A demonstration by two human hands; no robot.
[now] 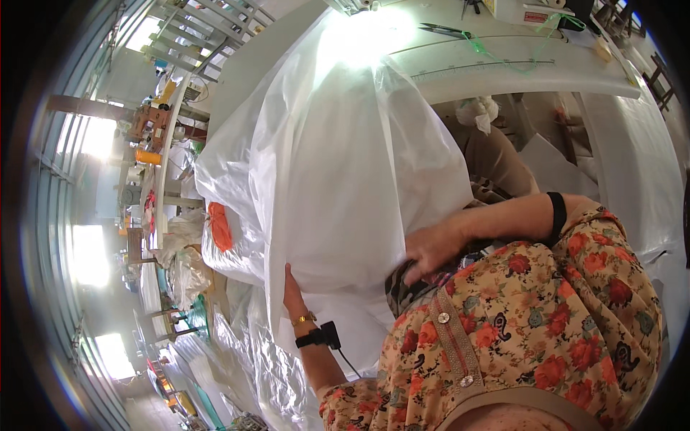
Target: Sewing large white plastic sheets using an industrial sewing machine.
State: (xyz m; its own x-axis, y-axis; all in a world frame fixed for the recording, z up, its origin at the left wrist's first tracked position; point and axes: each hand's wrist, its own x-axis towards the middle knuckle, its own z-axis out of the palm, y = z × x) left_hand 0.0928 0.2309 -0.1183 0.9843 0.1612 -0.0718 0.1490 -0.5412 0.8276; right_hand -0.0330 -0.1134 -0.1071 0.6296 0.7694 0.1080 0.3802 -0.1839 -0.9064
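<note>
and your left hand [292,293] points up at the white sheet's [330,194] left edge, right hand [435,248] slanting in opposite (can't tell either grip)

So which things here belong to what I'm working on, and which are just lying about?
In use:
- white plastic sheeting
- left hand, at its left edge
- right hand, at its lower right edge

Apparently just lying about:
- dark pointed tool
- green cord
- orange cone, off left
- white box
</note>
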